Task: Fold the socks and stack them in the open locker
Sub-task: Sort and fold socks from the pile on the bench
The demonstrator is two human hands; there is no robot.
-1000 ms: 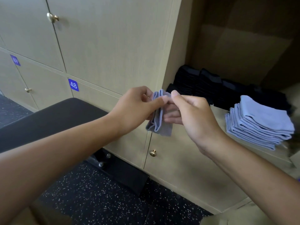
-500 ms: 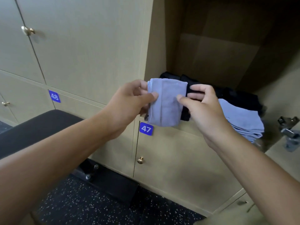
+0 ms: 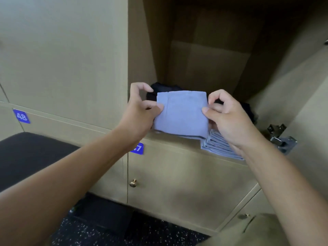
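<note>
The left hand (image 3: 140,110) pinches the left edge of a folded blue sock (image 3: 181,115), thumb on top, and the right hand (image 3: 229,119) pinches its right edge, so the sock is held flat between them at the mouth of the open locker (image 3: 213,64). Folding looks finished; I judge the placing step is in hand. The next move calls for lowering it squarely on the blue stack (image 3: 218,146) (partly hidden by the right hand), in front of the black socks (image 3: 159,87).

The folded sock (image 3: 181,114) is showing soft, matt blue knit cloth. The locker (image 3: 209,68) is looking like matt beige wood laminate, its hinge (image 3: 282,139) gleaming metal, the knob (image 3: 133,183) shining brass.
</note>
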